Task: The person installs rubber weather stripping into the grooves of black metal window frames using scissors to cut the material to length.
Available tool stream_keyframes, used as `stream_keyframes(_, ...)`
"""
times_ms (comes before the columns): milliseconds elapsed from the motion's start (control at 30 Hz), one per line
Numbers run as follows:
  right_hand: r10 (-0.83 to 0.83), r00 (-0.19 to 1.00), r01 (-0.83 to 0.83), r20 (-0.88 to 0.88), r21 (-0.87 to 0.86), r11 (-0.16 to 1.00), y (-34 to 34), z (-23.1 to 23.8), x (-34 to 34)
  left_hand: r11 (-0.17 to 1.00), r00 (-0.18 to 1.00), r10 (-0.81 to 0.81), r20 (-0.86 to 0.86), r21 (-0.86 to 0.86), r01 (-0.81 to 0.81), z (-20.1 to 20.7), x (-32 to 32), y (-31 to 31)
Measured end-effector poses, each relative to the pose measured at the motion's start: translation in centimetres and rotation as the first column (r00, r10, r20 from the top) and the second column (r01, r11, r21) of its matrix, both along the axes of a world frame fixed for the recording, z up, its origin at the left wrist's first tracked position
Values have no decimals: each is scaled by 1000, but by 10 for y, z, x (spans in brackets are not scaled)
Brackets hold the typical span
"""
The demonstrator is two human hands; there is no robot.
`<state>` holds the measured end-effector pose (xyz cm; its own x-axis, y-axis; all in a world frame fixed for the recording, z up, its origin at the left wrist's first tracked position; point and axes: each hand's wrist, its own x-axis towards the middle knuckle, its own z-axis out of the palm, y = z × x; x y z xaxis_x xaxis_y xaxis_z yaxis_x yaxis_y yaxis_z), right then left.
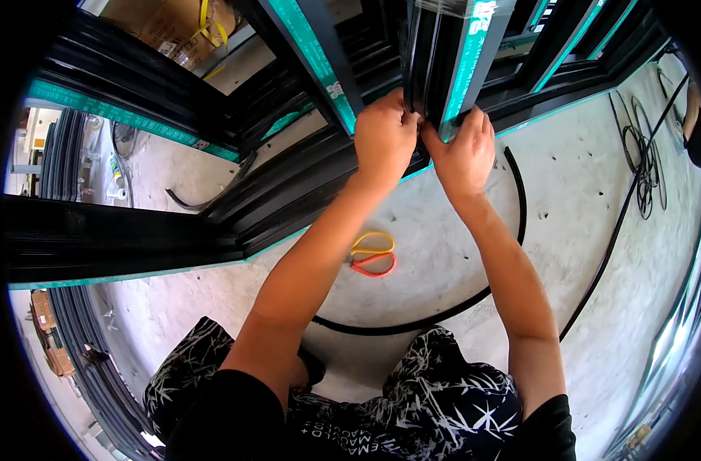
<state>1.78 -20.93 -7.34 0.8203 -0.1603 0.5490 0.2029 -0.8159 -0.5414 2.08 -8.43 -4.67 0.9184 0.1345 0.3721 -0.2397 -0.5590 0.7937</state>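
A black profile (431,58) with green printed protective tape (470,61) stands in front of me, part of a large black frame (304,180). My left hand (384,140) is closed at the left side of its lower end, thumb and fingers pinched together; what they hold is hidden. My right hand (464,152) grips the right side of the same end, its fingers bent around the taped edge and its thumb near my left fingers. On the floor below my hands lie yellow and orange-red loops (374,266), like scissor handles.
A black rubber strip (412,330) curves across the floor around the loops. Coiled black cable (644,165) lies at the right, near another person's arm (694,115). Long dark profiles (97,361) are stacked at the left, and a cardboard box (170,27) sits behind the frame.
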Motion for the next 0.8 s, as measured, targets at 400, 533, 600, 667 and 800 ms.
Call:
stream_keyframes(400, 23, 998, -21, 58, -29, 999, 1, 16, 9, 992, 997, -50, -61, 109, 56, 17, 0, 11)
stream_keyframes(533, 13, 999, -12, 43, -31, 999, -2, 16, 9, 980, 987, -141, -75, -151, 129, 53, -25, 15)
stream_keyframes(600, 4, 999, -3, 39, -26, 1000, -3, 16, 8, 905, 975, -205, -88, -397, 155, 61, -35, 20)
stream_keyframes(667, -17, 999, 18, 37, -29, 999, -3, 17, 6, 971, 989, -142, -38, -200, 132, 66, -31, 13)
stream_keyframes(800, -9, 998, 11, 57, -30, 999, 3, 18, 5, 993, 996, -59, 68, -99, 65, 53, -17, 15)
